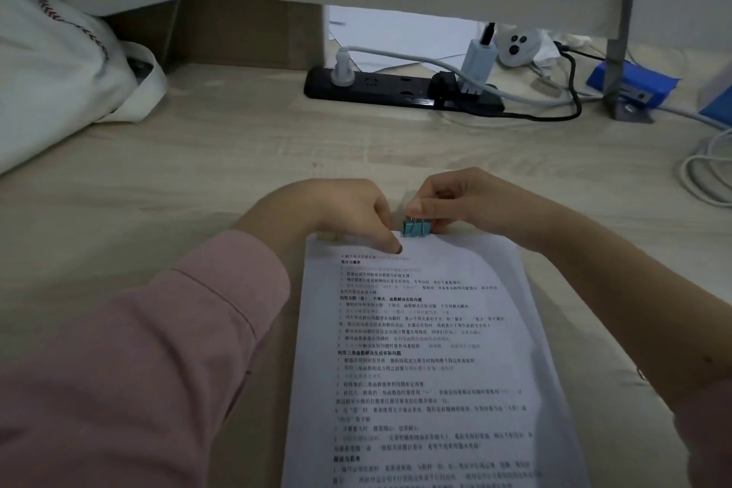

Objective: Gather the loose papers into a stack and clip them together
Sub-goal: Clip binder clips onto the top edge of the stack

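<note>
A stack of printed white papers lies on the wooden desk in front of me, its top edge pointing away. A small teal binder clip sits at the middle of that top edge. My right hand pinches the clip's metal handles between thumb and fingers. My left hand, in a pink sleeve, presses a fingertip down on the top sheet just left of the clip. Whether the clip's jaws grip the sheets is hidden.
A black power strip with plugs and cables lies at the back of the desk. A white cloth bag fills the far left. Blue boxes and coiled white cable sit at the right. More paper lies under the shelf.
</note>
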`<move>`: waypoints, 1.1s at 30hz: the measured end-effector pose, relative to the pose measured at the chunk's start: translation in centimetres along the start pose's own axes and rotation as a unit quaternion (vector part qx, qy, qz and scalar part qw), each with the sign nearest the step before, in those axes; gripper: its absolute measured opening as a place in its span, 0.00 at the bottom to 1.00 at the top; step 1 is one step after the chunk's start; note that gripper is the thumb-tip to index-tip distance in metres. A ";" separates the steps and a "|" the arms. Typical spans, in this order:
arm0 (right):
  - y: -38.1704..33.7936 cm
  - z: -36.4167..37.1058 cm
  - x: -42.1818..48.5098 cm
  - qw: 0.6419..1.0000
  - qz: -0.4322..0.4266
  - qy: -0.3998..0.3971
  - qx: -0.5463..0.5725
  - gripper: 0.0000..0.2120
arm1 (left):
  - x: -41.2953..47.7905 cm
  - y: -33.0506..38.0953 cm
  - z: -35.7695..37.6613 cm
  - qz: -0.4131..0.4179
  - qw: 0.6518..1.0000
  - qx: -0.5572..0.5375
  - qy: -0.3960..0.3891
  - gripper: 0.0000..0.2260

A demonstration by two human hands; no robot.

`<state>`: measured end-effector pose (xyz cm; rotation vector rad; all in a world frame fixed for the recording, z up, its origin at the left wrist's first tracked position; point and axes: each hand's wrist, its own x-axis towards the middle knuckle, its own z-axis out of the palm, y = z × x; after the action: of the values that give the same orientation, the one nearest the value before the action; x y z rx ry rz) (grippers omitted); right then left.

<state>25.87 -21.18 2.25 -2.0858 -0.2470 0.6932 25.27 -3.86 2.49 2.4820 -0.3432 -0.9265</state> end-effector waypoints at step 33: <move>-0.5 -0.3 -0.6 0.999 0.035 -0.016 -0.038 0.14 | -0.4 -1.9 0.7 0.047 0.992 -0.111 0.032 0.06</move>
<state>25.60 -21.34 2.98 -2.1651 -0.2210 0.7709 24.63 -2.32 1.32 2.2670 -0.3157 -0.7996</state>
